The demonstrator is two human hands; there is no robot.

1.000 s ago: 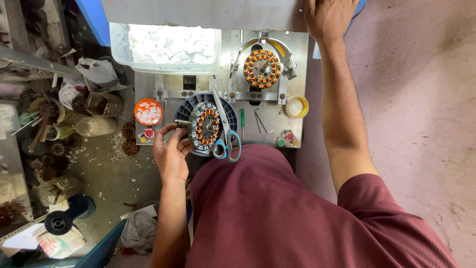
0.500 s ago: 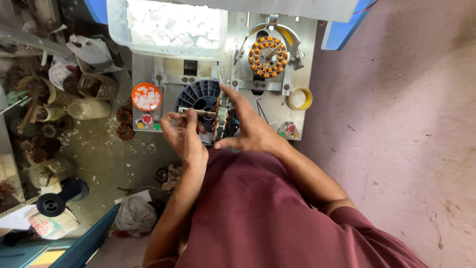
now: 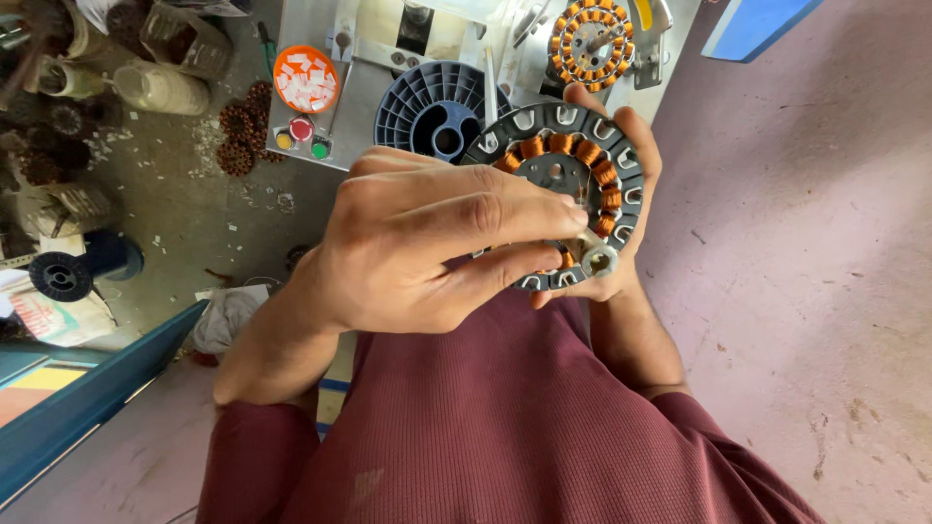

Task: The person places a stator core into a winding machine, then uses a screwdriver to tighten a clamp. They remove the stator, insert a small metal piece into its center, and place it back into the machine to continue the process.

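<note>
Close to the camera I hold up a round stator (image 3: 621,165), a dark grey slotted ring with orange copper coils around a metal hub. My right hand (image 3: 636,146) grips it from behind, fingers curled over its top and right rim. My left hand (image 3: 437,243) lies across its front, with the fingertips pinched at the hub and lower edge. A small whitish ring (image 3: 598,260) sits at the stator's lower edge by the fingertips. A thin wire runs across the coils.
Below is a grey metal winding bench (image 3: 354,116) with a blue-grey spool (image 3: 427,107), an orange tub of white slips (image 3: 305,80), coloured push buttons (image 3: 301,136) and a second stator (image 3: 592,39) on a fixture. Clutter, jars and a black reel (image 3: 60,277) lie on the floor at left.
The stator was lifted off the spool on the bench and brought up close. My right hand came down from the far edge and took hold of it.
</note>
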